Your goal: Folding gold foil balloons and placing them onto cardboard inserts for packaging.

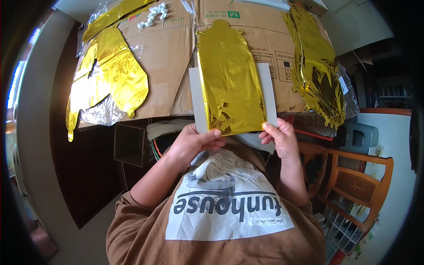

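Note:
A flat gold foil balloon (232, 75) lies lengthwise over a pale grey card (270, 90), whose sides show to its left and right. Its rounded far end with small tabs reaches past the card onto the cardboard. My left hand (196, 142) pinches the near left corner, thumb on top and fingers underneath. At the near right corner, my right hand (282, 136) grips in the same way, its thumb on the foil's edge. Both hands are closed, just off the table's front edge. The foil is slightly creased near my left thumb.
Flattened brown cardboard (168, 79) covers the table. More gold foil balloons (121, 66) spread at the left over clear plastic, and a stack of gold foil balloons (316, 57) lies at the right. White knotted pieces (153, 17) sit far left. A wooden chair (357, 185) stands at the right.

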Demonstrator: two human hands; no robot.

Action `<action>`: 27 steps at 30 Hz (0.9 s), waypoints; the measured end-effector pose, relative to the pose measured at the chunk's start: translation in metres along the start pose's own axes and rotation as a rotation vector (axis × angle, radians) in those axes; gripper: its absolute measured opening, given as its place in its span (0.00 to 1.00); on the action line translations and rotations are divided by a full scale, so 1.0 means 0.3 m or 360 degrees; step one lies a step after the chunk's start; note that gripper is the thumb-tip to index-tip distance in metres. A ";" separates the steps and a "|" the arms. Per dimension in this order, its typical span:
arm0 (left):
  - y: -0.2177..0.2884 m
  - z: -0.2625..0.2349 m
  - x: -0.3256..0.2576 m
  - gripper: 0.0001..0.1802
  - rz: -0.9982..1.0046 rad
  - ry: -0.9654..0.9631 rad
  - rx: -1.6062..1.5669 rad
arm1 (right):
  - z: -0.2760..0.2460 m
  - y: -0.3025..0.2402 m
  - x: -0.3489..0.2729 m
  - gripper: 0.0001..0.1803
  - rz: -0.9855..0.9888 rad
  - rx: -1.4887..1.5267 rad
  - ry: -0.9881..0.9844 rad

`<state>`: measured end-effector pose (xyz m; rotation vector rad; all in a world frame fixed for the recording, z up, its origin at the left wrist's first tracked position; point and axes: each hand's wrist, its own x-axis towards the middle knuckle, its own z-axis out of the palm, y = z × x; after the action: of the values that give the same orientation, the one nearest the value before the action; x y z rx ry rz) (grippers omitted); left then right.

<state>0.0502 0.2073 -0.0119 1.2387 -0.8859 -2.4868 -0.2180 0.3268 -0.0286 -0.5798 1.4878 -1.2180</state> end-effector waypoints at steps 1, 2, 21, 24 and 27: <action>-0.001 -0.016 0.015 0.16 0.0017 0.0019 -0.0063 | 0.001 -0.005 -0.003 0.13 0.0001 -0.0026 -0.0007; 0.011 -0.032 0.025 0.14 0.0027 0.0036 -0.0118 | 0.000 -0.006 -0.007 0.13 0.0003 -0.0045 -0.0007; 0.040 -0.009 0.011 0.10 0.0216 0.0329 0.0174 | 0.039 0.051 -0.005 0.11 0.0219 0.0592 -0.0077; 0.068 0.011 -0.015 0.14 0.0210 0.0332 0.0359 | 0.059 0.052 -0.008 0.09 0.0162 0.0619 -0.0015; 0.112 0.006 -0.048 0.14 0.0461 0.0540 0.1274 | 0.063 0.050 -0.005 0.12 0.0131 0.0599 0.0034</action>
<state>0.0555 0.1878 0.0184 1.5279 -1.8816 -1.6459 -0.1965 0.3263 -0.0395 -0.2511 1.2435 -1.3980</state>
